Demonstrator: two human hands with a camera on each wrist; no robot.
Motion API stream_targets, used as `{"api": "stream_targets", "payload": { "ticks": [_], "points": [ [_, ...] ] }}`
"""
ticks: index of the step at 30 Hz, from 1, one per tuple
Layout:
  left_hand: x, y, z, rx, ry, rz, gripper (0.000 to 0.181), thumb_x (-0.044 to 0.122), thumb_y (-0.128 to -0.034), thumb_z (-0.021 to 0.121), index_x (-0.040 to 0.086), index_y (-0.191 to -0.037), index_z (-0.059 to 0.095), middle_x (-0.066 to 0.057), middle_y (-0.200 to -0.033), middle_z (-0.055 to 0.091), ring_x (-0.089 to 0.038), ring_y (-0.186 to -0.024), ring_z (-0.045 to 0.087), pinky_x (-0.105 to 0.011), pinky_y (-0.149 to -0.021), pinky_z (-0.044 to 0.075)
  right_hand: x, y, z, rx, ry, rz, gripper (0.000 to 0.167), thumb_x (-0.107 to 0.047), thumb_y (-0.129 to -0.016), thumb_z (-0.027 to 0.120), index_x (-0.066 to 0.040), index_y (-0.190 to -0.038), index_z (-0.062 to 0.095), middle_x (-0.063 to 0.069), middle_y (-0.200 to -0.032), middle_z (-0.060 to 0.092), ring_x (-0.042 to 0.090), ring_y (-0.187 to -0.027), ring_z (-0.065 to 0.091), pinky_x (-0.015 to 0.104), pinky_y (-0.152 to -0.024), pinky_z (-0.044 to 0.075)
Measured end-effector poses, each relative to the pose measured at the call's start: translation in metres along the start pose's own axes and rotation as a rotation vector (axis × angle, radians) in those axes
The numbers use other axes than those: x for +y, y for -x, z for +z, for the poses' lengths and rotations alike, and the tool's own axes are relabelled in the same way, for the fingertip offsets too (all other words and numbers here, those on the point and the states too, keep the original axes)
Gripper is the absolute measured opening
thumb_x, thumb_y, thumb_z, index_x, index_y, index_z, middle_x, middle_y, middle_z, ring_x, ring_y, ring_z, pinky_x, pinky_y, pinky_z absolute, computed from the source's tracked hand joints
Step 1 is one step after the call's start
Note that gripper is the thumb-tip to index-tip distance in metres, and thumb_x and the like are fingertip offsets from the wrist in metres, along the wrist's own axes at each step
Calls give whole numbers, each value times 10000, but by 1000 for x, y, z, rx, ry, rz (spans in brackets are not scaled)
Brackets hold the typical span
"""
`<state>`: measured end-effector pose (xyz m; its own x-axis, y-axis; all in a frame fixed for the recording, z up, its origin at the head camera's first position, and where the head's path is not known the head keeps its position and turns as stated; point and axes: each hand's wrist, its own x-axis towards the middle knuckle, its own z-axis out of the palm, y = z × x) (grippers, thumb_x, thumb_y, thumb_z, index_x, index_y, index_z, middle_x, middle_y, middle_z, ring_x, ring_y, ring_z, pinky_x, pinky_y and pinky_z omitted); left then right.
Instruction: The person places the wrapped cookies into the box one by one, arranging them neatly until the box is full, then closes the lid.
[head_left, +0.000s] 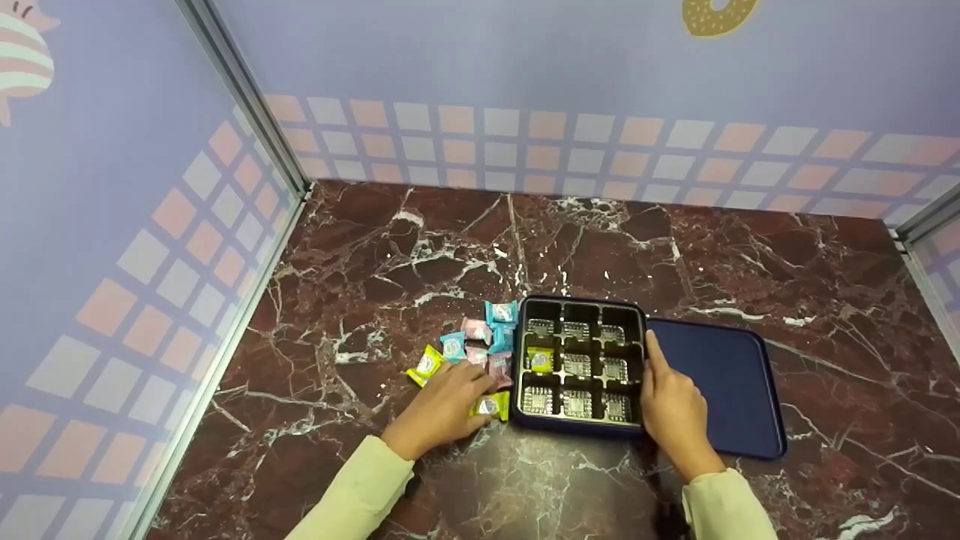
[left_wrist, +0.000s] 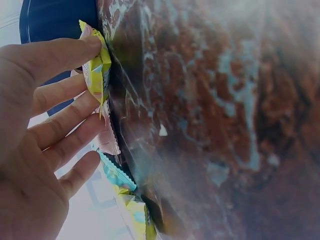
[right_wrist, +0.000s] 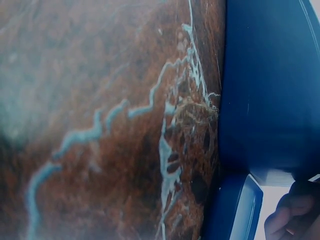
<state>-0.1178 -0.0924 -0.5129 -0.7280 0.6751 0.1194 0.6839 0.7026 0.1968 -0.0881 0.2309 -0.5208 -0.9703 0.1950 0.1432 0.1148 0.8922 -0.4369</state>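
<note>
Just left of the box (head_left: 577, 430), the left hand (head_left: 448, 403) pinches a yellow candy (head_left: 490, 406), crimp-ended and pale-labelled, between thumb and forefinger, other fingers extended. The right hand (head_left: 676, 409) touches the box's right side, its grip unclear. Farther back, beside the box, lie blue candies (head_left: 501, 312).

Left hand (head_left: 448, 401) down among the candies (head_left: 501, 341), fingers right by a yellow one (head_left: 489, 406) near the box (head_left: 581, 429)! Right hand (head_left: 676, 405) against the box's right side, the lid (head_left: 739, 390) lying to its right on the marbled table (head_left: 592, 247). And inside, one yellow candy (head_left: 539, 359) (middle row, left column, folks) sits in its compartment.
</note>
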Motion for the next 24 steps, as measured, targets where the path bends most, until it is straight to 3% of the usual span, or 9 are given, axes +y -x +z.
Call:
{"api": "stream_targets", "payload": {
  "ticks": [8, 14, 24],
  "points": [
    [0, -2, 1, -4, -23, 12, 354, 329, -755, 772, 160, -1042, 655, 15, -956, 628, -172, -909, 557, -343, -840, 450, 1, 0, 0, -10, 2, -7, 468, -208, -1025, 396, -204, -1492, 361, 285, -779, 643, 491, -686, 625, 585, -537, 452],
    [0, -3, -1, -4, -8, 13, 276, 303, -743, 763, 152, -938, 638, 15, -933, 631, -176, -890, 555, -341, -803, 425, 2, 0, 1, 4, 1, -10, 467, -207, -1021, 407, -199, -1486, 371, 290, -780, 643, 491, -676, 622, 584, -538, 453],
    [-3, -2, -6, 40, 15, 21, 231, 280, -727, 739, 148, -897, 653, 24, -901, 626, -170, -855, 549, -342, -769, 428, 1, 0, 1, 11, -11, -13, 463, -206, -1022, 408, -198, -1484, 380, 277, -774, 644, 493, -694, 626, 602, -558, 456]
  ]
}}
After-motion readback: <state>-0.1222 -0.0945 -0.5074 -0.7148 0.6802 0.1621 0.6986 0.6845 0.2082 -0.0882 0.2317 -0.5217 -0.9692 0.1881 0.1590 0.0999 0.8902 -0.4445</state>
